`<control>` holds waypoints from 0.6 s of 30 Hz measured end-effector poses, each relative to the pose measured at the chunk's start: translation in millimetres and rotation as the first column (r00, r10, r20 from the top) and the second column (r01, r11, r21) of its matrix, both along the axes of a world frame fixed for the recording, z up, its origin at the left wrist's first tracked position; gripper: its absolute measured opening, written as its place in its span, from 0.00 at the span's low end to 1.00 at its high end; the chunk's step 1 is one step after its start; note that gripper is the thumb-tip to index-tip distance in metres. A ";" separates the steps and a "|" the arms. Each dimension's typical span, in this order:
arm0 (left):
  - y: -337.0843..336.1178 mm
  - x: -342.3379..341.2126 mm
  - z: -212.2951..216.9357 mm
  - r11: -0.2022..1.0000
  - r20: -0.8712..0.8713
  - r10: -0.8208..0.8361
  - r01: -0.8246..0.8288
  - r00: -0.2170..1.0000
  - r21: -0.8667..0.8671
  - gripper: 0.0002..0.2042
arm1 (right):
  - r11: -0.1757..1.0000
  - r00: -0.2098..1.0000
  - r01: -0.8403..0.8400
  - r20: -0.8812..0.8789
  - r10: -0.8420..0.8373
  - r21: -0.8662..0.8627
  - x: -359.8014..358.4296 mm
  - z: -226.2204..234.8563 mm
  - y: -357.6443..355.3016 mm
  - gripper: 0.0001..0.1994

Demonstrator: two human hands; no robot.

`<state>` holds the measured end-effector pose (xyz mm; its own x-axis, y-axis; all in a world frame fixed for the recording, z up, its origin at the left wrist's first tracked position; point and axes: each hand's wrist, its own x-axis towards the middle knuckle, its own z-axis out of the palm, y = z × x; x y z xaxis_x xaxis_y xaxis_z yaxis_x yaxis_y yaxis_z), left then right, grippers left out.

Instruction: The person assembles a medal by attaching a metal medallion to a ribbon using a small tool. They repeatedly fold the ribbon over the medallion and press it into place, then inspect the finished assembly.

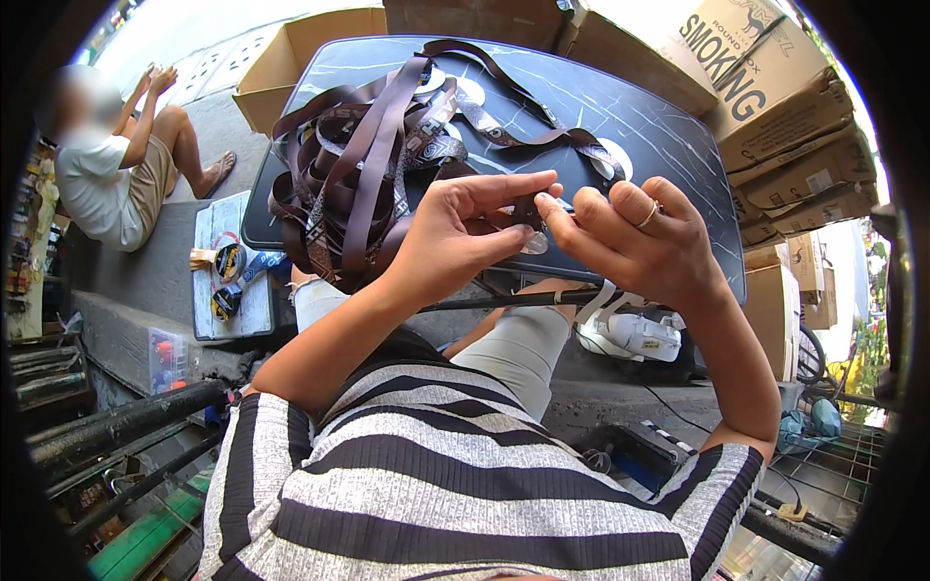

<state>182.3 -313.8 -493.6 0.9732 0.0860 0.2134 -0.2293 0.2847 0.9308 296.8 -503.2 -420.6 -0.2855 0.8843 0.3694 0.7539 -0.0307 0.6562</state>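
Note:
Both hands meet over the near edge of a dark marbled table. The thumb and fingers of my left hand (460,228) close round a small dark brown ribbon piece (526,211); a pale, shiny round part (536,241) shows just below it. My right hand (635,232), with a ring on one finger, has its fingertips pinched against the same piece from the right; its fingers hide much of it. Beyond my left hand lies a heap of brown printed ribbons (363,165). One ribbon runs right across the table to a white disc (614,160) beside my right hand.
The black tabletop (659,116) has white veins. Cardboard boxes (775,97) are stacked at the right and back. A small pale stool (232,290) with tape rolls stands left. Another person (107,184) sits at the far left. A white device (635,334) is below the table's near edge.

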 end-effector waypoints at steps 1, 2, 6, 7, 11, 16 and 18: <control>0.3 -0.1 -0.5 1.000 0.005 0.004 -0.004 1.000 0.012 0.25 | 1.000 0.999 -0.017 0.031 0.016 0.021 0.2 0.2 0.6 0.16; 0.3 0.0 -0.8 1.000 -0.009 0.012 -0.012 1.000 0.019 0.25 | 1.000 0.999 -0.015 0.047 0.015 -0.012 0.5 0.8 0.5 0.16; -0.4 1.5 0.9 0.998 -0.030 0.015 -0.013 0.999 0.067 0.25 | 0.999 0.995 -0.038 0.089 0.040 -0.031 3.5 3.0 -0.6 0.13; -1.3 3.2 1.9 0.994 -0.047 0.032 -0.027 0.998 0.108 0.25 | 0.998 0.992 -0.038 0.121 0.044 -0.050 5.4 5.7 -3.0 0.11; -1.5 3.9 4.8 0.993 -0.110 0.051 -0.038 0.993 0.115 0.26 | 0.991 0.989 -0.134 0.075 0.131 0.030 10.1 5.2 2.2 0.04; 8.7 8.7 -11.8 0.986 -0.100 0.106 -0.091 0.989 0.139 0.26 | 0.997 0.996 -0.079 0.042 0.079 -0.010 13.7 -5.2 2.8 0.04; 12.1 12.7 -19.9 0.984 -0.071 0.113 -0.102 0.991 0.145 0.26 | 0.992 0.993 -0.113 0.018 0.113 0.061 15.8 -8.0 1.5 0.04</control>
